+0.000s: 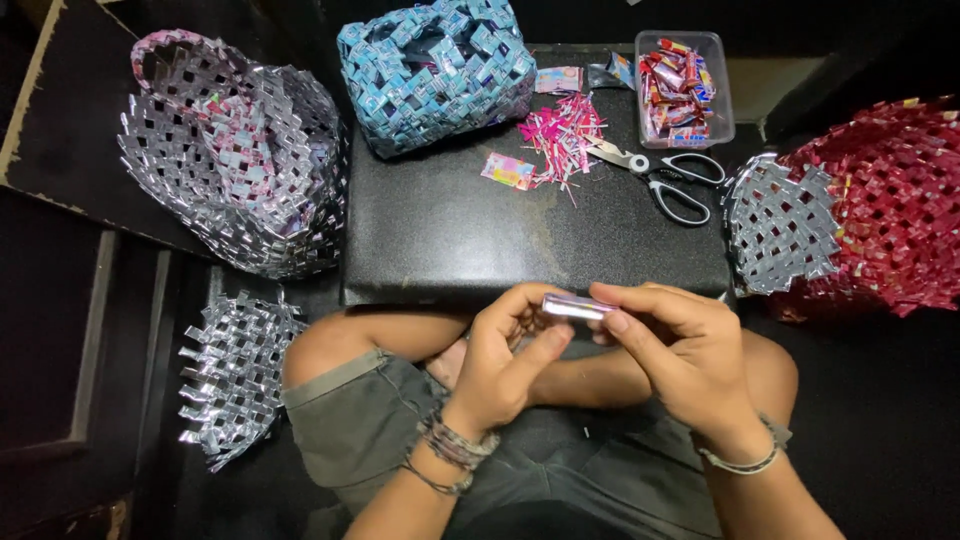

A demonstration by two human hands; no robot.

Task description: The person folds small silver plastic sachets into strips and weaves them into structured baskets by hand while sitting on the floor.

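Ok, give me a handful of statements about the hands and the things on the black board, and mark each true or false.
1. Both hands, left hand and right hand, pinch a small silvery folded strip. True.
2. The scissors lie open on the black board. True.
3. The clear plastic tub is empty. False: it holds red and pink wrappers.
4. The blue woven basket sits in the person's lap. False: it rests at the board's far edge.
5. Pink trimmings lie beside the scissors. True.

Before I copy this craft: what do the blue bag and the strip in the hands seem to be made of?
Blue bag: seemingly folded glossy wrapper strips, interlocked; printed blue facets catch the light. Strip, pinched between left hand and right hand: likely foil-lined wrapper, silvery with a pinkish sheen, folded flat. Exact material can't be confirmed.
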